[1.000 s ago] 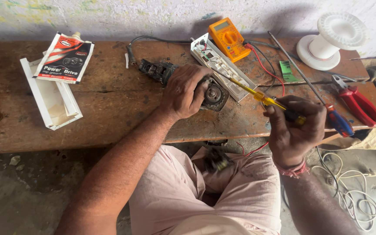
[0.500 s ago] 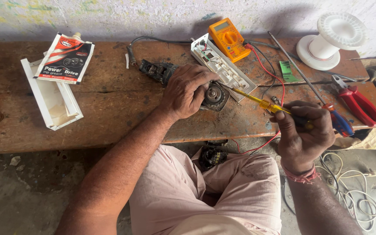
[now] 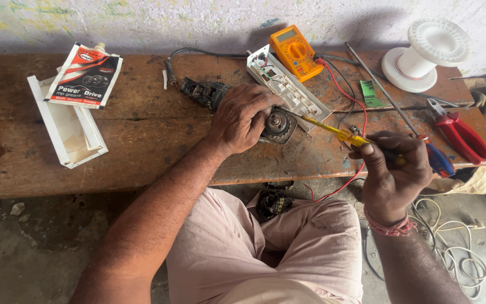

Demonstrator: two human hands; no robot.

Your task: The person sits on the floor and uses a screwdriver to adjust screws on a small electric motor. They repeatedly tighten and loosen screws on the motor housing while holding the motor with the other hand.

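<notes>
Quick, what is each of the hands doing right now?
Left hand: closed on the dark motor part on the bench.
Right hand: closed on a yellow screwdriver.

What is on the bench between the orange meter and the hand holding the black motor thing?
In the head view, a white switchboard with its wiring showing lies between the orange multimeter and the left hand on the black motor part.

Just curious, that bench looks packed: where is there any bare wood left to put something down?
The widest bare patch on the bench lies between the white tray and the left hand. It is crowded on the right: motor, switch board, yellow meter, red wires, pliers, spool, and the right hand holding the screwdriver.
</notes>
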